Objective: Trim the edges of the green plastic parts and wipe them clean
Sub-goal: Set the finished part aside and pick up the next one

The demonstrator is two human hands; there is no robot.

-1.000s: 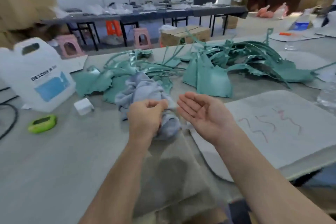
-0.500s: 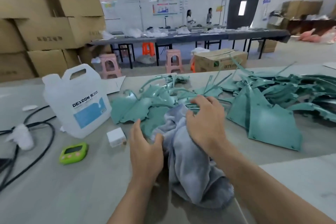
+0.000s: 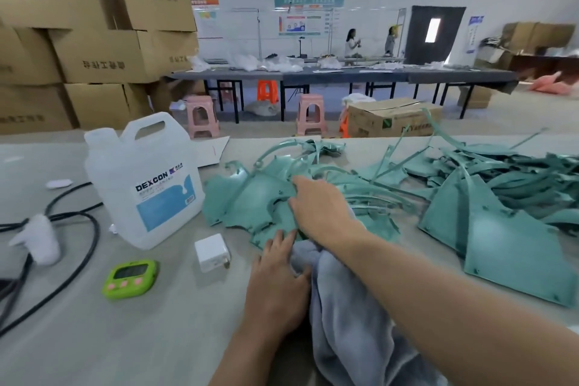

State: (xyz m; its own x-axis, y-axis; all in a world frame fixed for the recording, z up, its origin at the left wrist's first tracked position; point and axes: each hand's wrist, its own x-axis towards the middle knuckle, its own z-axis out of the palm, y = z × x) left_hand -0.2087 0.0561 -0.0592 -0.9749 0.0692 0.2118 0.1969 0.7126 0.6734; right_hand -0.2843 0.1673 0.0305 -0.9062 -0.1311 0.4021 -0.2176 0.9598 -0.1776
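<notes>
Thin green plastic parts [image 3: 250, 200] lie heaped on the grey table [image 3: 141, 338], directly ahead of me. One large curved green panel [image 3: 507, 247] lies at the right, before a tangled heap of green parts and strips [image 3: 501, 172]. My right hand [image 3: 319, 207] reaches forward, palm down, fingers spread on the near heap. A crumpled grey cloth [image 3: 347, 323] lies beneath my right forearm. Beside it my left hand [image 3: 279, 276] rests flat, fingers and thumb touching the cloth's edge.
Left of the parts stands a white DEXCON jug [image 3: 144, 178]. Before it lie a white charger block [image 3: 211, 252] and a green timer [image 3: 130, 279]. Black cables [image 3: 78, 229] loop at the far left. Cardboard boxes [image 3: 94, 50] are stacked behind. Two people stand far back.
My left hand let go of the bunched cloth and lay flat beside it. My right hand went onto the cloth, then forward onto the green parts. My view tilted up.
</notes>
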